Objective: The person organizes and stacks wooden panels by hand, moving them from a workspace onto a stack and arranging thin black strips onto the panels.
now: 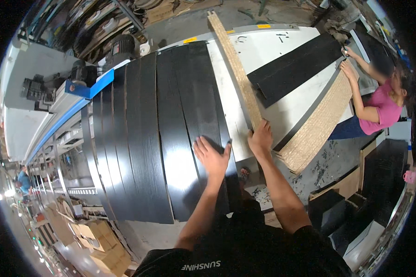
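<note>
My left hand lies flat on a glossy black wood-grained plank, its fingers spread and the thumb toward the plank's right edge. This plank is one of several dark planks laid side by side to my left. In my right hand is the near end of a long, narrow tan board. The board runs away from me across the white table, and its far end reaches past the table's far edge. My fingertips on its far side are partly hidden.
At the right, a person in a pink top has both hands at a tan wood-grained stack. A black panel lies on the white table. A blue-edged machine stands left; cardboard boxes sit lower left, dark panels lower right.
</note>
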`<state>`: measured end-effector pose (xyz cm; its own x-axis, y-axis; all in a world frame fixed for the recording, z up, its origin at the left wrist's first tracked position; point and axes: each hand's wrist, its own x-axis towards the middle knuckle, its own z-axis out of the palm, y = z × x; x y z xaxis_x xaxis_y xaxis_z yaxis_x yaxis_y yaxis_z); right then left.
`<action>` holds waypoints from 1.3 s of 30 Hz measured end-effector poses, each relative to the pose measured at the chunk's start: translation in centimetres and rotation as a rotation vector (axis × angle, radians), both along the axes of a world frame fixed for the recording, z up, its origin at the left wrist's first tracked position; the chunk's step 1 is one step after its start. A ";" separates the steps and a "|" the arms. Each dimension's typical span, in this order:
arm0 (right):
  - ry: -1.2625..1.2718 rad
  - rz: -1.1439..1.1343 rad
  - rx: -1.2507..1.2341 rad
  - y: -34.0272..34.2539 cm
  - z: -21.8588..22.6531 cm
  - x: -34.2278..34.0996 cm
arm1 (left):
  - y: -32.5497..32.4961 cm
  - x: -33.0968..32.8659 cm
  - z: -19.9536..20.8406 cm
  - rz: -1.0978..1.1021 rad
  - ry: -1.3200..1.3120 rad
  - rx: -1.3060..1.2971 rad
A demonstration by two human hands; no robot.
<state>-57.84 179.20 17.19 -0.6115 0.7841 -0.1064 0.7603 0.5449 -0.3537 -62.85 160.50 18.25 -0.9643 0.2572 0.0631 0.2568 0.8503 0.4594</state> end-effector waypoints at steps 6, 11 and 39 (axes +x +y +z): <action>0.026 0.056 -0.051 -0.2 0.5 1.0 | -0.4 2.8 -3.4 -0.138 -0.074 -0.032; 0.065 0.016 -0.083 -1.3 1.6 1.1 | 0.6 2.9 -1.9 -0.158 -0.153 -0.082; 0.145 -0.243 -1.002 -14.2 -5.4 12.3 | -24.0 0.1 -0.3 0.006 0.088 -0.321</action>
<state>-45.53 165.03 11.80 -0.5076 0.4803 -0.7153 0.7246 -0.2112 -0.6560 -62.72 136.51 17.91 -0.9603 0.2718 0.0630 0.2782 0.9497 0.1439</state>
